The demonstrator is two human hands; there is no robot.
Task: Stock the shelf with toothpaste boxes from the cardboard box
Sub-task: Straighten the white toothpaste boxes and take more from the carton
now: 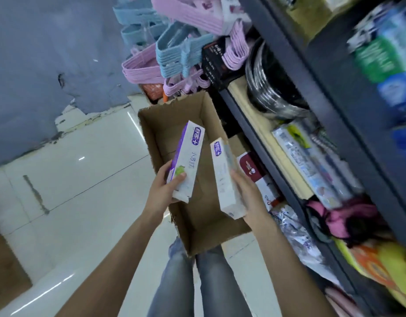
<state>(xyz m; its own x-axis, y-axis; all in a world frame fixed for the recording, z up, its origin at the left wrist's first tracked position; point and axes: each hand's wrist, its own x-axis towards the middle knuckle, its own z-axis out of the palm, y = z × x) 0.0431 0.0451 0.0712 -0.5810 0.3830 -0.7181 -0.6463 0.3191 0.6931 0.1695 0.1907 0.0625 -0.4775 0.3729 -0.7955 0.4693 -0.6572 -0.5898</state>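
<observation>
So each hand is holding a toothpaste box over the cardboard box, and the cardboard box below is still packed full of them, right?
Not quite. The head view shows the left hand and right hand each holding a toothpaste box over the cardboard box, but the cardboard box looks empty: only its bare bottom shows.
</observation>
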